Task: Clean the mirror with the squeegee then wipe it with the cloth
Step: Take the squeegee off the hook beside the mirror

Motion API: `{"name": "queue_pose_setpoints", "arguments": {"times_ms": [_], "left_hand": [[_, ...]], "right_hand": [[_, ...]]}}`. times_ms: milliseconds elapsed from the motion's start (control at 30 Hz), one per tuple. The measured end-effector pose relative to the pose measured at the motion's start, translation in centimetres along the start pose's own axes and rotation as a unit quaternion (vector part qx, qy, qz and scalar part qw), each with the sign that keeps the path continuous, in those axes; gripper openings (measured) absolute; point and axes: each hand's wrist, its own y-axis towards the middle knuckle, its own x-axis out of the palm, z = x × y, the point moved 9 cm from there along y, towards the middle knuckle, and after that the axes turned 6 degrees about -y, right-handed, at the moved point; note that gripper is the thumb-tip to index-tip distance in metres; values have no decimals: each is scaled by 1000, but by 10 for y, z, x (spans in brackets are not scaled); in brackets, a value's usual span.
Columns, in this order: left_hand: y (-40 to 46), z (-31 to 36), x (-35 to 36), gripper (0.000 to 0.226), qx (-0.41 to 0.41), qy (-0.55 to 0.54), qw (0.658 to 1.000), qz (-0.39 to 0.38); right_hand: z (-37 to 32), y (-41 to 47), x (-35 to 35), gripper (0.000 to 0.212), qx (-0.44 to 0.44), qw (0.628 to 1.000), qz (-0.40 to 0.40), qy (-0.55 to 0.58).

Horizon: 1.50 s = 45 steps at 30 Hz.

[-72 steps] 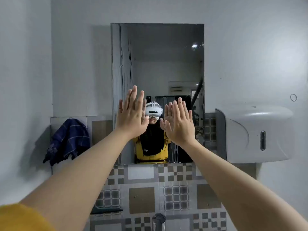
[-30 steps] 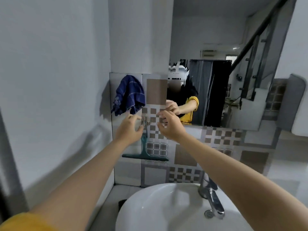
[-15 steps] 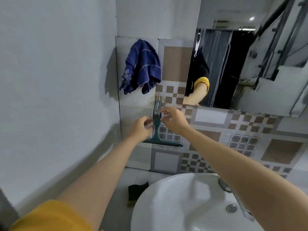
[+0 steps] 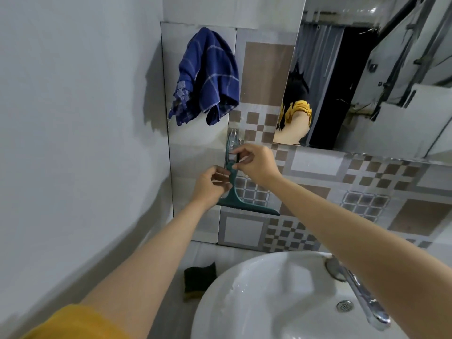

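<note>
Green squeegee (image 4: 234,189) on wall hook below cloth (image 4: 208,77), left of mirror (image 4: 367,69): left hand (image 4: 211,185) and right hand (image 4: 254,163) pinching handle; best lifted straight up off hook, blade kept clear of tiles.

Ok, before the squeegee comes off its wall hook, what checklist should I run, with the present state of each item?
1. Right hand pinching the squeegee handle near the hook: ok.
2. Left hand at the lower handle: ok; firmness of grip: cannot tell.
3. Handle free of hook: not ok, still hanging.
4. Blue cloth on the wall, ready for wiping: ok.
5. Mirror within view, up to the right: ok.
6. Blade condition: cannot tell.
</note>
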Motion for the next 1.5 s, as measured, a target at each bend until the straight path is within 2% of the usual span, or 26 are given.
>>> {"name": "queue_pose_setpoints", "arguments": {"times_ms": [300, 400, 467, 567, 700, 800, 933, 1067, 1167, 1267, 1400, 1500], "left_hand": [[-18, 49, -13, 24, 76, -84, 992, 48], [-27, 69, -16, 26, 106, -74, 991, 29], [-32, 82, -17, 26, 119, -56, 991, 12], [-39, 106, -15, 25, 130, -36, 991, -24], [-49, 140, 2, 30, 151, 13, 983, -104], [-59, 166, 18, 34, 163, 25, 973, -160], [-70, 205, 39, 33, 181, 39, 960, -210], [-77, 244, 62, 31, 223, 91, 946, -218], [-73, 282, 73, 26, 297, 143, 929, -172], [-68, 329, 82, 18, 400, 197, 892, -69], [-62, 351, 64, 27, 435, 212, 874, 48], [-43, 366, 60, 34, 464, 246, 846, 87]], "right_hand": [[-36, 3, -42, 30, 2, 997, 40, 66], [-49, -7, -62, 29, -41, 997, 51, 27], [-60, -17, -77, 30, -96, 993, 62, -44], [-86, -37, -101, 36, -196, 959, 93, -180], [-118, -62, -137, 43, -298, 875, 160, -346], [-125, -76, -158, 39, -323, 845, 123, -409], [-122, -93, -184, 36, -329, 854, 30, -403], [-116, -100, -216, 33, -323, 863, 2, -389], [-119, -96, -255, 30, -315, 855, 36, -410], [-123, -89, -321, 26, -307, 843, 118, -427], [-132, -70, -378, 28, -262, 846, 185, -427], [-144, -47, -427, 33, -232, 840, 226, -435]]}}
